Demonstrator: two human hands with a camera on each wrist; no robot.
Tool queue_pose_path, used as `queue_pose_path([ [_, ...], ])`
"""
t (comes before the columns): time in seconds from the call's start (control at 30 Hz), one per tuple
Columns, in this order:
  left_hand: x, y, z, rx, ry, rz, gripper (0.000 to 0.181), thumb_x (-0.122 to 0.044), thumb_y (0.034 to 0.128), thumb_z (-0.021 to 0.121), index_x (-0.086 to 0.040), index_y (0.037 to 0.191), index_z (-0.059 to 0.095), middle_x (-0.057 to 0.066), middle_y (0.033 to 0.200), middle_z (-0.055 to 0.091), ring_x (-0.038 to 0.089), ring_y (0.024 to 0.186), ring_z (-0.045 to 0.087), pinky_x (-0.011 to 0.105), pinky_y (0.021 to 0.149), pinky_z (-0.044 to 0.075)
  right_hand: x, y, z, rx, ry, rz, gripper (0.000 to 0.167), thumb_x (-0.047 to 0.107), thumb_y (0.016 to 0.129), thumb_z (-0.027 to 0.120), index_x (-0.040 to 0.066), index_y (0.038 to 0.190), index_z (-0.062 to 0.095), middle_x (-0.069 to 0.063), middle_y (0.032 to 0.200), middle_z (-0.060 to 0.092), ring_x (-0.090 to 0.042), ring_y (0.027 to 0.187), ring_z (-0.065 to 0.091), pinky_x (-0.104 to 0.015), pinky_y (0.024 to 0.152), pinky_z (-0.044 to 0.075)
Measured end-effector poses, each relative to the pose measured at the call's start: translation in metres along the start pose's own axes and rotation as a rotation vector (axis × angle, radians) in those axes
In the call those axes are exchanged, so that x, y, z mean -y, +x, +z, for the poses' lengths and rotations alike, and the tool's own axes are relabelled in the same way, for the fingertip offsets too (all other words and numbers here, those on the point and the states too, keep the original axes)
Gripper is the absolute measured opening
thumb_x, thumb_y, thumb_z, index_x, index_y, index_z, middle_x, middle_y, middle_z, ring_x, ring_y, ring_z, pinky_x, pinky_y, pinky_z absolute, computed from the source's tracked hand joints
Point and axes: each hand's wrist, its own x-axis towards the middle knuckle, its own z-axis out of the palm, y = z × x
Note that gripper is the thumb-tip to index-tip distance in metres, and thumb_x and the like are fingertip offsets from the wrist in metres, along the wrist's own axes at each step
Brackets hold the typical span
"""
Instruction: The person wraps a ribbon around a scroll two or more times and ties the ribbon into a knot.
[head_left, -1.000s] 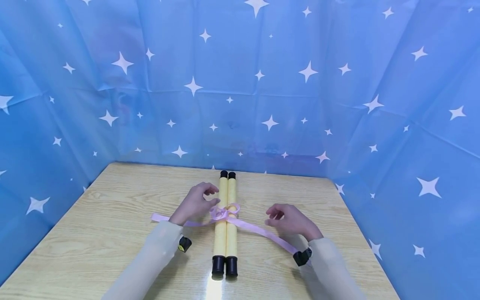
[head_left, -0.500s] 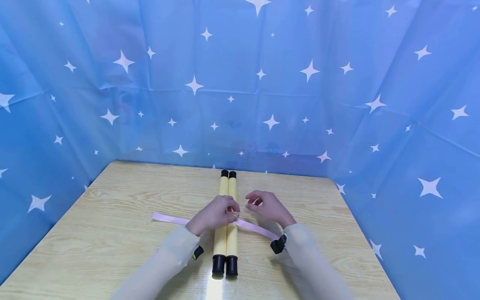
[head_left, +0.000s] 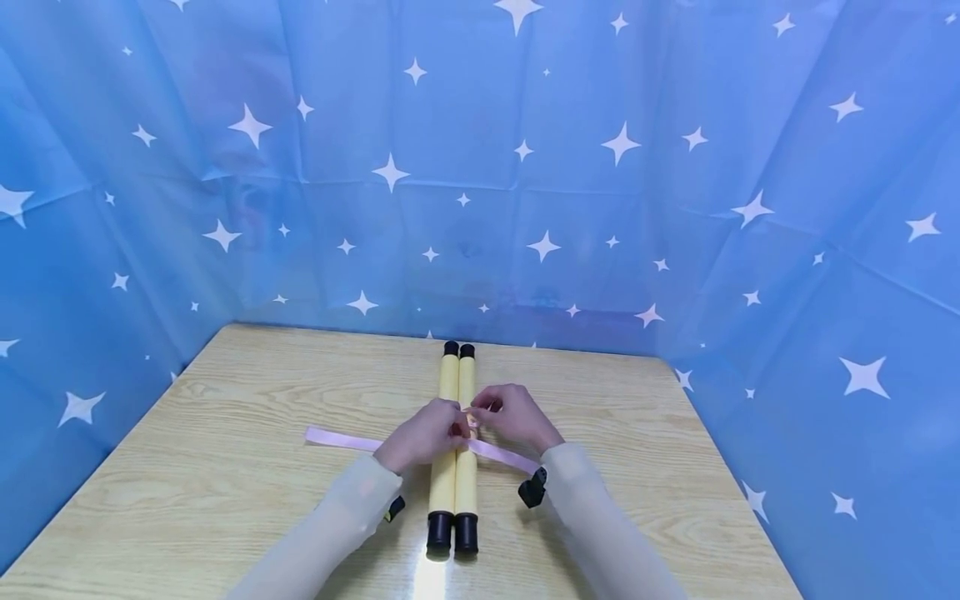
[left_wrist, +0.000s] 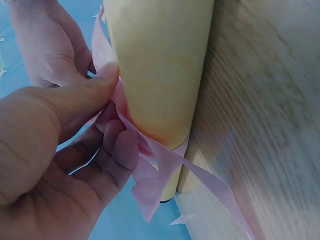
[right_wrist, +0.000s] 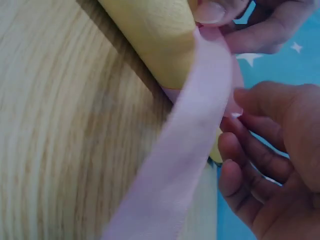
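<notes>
Two pale yellow rolls with black end caps, the left roll (head_left: 442,483) and the right roll (head_left: 466,483), lie side by side, pointing away from me. A pink ribbon (head_left: 341,439) goes around them and is tied in a bow on top, mostly covered by my hands. My left hand (head_left: 422,435) reaches over the rolls and pinches the ribbon (left_wrist: 120,97) at the bow between thumb and forefinger. From the right, my right hand (head_left: 517,418) pinches a loop of the ribbon (right_wrist: 235,100) between thumb and forefinger. Loose ribbon tails stretch to both sides.
The rolls lie on a light wood-grain table (head_left: 225,500). A blue curtain (head_left: 480,208) with white stars hangs behind the table and along both sides. Small black cameras sit under both wrists.
My left hand has moved right, over the rolls, onto the bow. The right hand has come left from beside the rolls to meet it. Both now pinch the ribbon; the rolls stay put.
</notes>
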Motion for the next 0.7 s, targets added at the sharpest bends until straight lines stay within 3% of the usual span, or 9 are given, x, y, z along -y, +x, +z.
queue_pose_path([
  [0.17, 0.003, 0.002, 0.002, 0.005, -0.002, 0.031, 0.009, -0.008, 0.0898, 0.078, -0.01, 0.081, 0.076, 0.0, 0.082, 0.071, 0.01, 0.079, 0.061, 0.022, 0.071, 0.051, 0.001, -0.001, 0.0, -0.003, 0.021, -0.014, 0.01, 0.021, 0.1, 0.068, 0.02, 0.096, 0.077, 0.002, 0.088, 0.075, -0.012, 0.076, 0.065, -0.027, 0.069, 0.054],
  [0.33, 0.003, 0.004, 0.002, -0.017, -0.053, 0.009, 0.012, -0.004, 0.0921, 0.073, -0.008, 0.081, 0.072, 0.001, 0.079, 0.068, 0.007, 0.071, 0.057, 0.021, 0.064, 0.05, 0.002, -0.004, -0.001, -0.014, 0.03, 0.003, 0.011, 0.021, 0.101, 0.067, 0.021, 0.097, 0.077, 0.002, 0.089, 0.074, -0.012, 0.079, 0.065, -0.028, 0.07, 0.054],
  [0.7, 0.003, 0.01, 0.003, -0.187, -0.104, -0.116, 0.015, -0.004, 0.0892, 0.076, -0.01, 0.079, 0.066, -0.001, 0.074, 0.066, 0.007, 0.064, 0.055, 0.02, 0.057, 0.048, 0.004, -0.009, -0.002, -0.051, 0.059, 0.005, 0.01, 0.024, 0.1, 0.068, 0.027, 0.096, 0.077, 0.009, 0.087, 0.072, -0.013, 0.082, 0.065, -0.03, 0.07, 0.054],
])
